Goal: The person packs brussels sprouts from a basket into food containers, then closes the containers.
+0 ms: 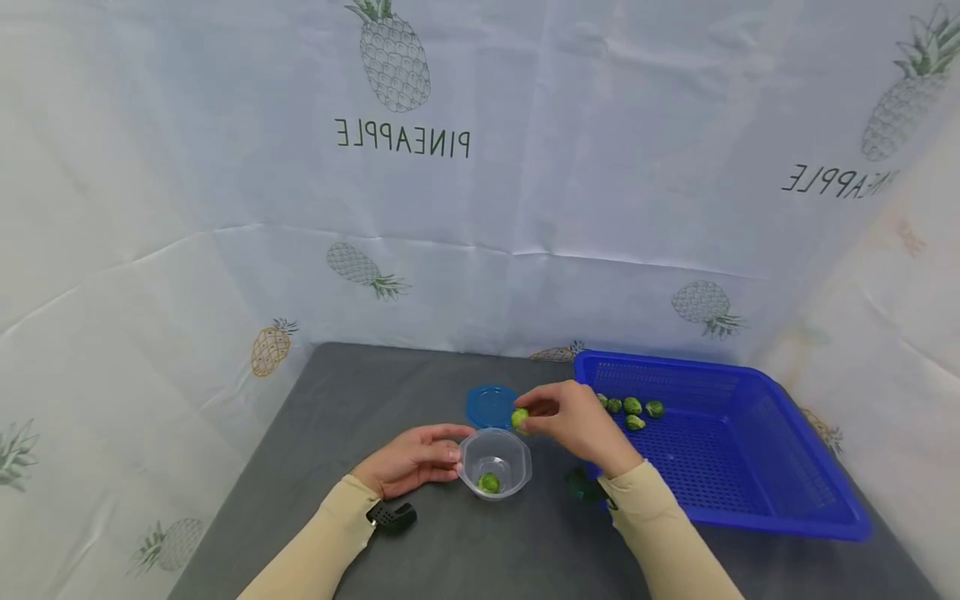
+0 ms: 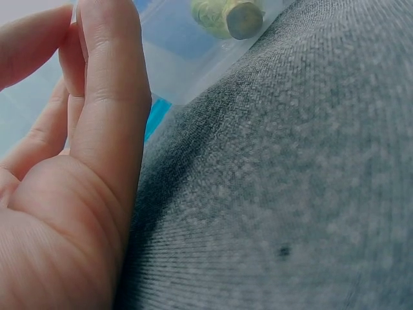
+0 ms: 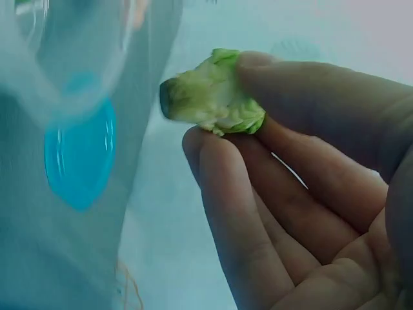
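In the head view my left hand (image 1: 415,461) holds the left side of a clear plastic container (image 1: 517,446), its thumb and fingertips at the rim. One Brussels sprout (image 1: 488,482) lies inside at the bottom; the left wrist view shows its cut stem (image 2: 244,20) through the wall. My right hand (image 1: 577,421) pinches another Brussels sprout (image 3: 216,97) between thumb and fingers, just above the container's far right rim. In the right wrist view that sprout's stem end points away from the palm. A blue lid (image 1: 491,406) lies on the table behind the container.
To the right stands a large blue plastic basket (image 1: 795,525) with several Brussels sprouts (image 1: 632,406) at its left end. Grey cloth covers the table (image 1: 360,392). White curtains (image 1: 480,200) printed with pineapples hang behind and at both sides.
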Demonstrator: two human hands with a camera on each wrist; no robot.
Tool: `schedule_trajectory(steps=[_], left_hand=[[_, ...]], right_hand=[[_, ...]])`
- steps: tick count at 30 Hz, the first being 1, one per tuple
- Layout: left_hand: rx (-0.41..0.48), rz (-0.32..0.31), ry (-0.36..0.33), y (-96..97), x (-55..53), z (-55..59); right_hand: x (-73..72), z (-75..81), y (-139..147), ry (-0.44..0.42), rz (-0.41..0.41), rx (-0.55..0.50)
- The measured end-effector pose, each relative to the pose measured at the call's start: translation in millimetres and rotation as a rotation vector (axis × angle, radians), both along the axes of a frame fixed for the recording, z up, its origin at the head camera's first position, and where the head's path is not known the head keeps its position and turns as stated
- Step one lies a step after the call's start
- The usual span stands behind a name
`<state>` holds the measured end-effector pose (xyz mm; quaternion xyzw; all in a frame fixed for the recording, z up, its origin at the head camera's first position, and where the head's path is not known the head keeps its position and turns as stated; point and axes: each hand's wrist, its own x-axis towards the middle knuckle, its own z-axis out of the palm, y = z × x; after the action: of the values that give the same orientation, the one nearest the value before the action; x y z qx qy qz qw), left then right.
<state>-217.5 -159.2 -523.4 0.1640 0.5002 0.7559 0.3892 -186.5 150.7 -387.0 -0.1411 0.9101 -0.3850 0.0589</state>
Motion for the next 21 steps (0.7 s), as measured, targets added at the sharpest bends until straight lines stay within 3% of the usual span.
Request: schedule_trajectory(steps=[6, 11, 15, 21], left_hand=[[-0.017, 0.006, -0.001, 0.6, 1.2, -1.0], [-0.029, -0.006, -0.005, 2.4, 2.0, -2.2], [-0.030, 0.007, -0.023, 2.1, 2.5, -2.4], [-0.013, 0.013, -0.031, 1.2, 2.0, 1.7]], right_hand=[[16.7, -29.0, -34, 0.013, 0.024, -0.036], [20.5, -49.6, -44, 0.044, 0.056, -0.003], [17.4, -55.3, -48, 0.084, 0.084, 0.024], [13.6, -57.5, -52, 0.074, 0.128, 0.035]])
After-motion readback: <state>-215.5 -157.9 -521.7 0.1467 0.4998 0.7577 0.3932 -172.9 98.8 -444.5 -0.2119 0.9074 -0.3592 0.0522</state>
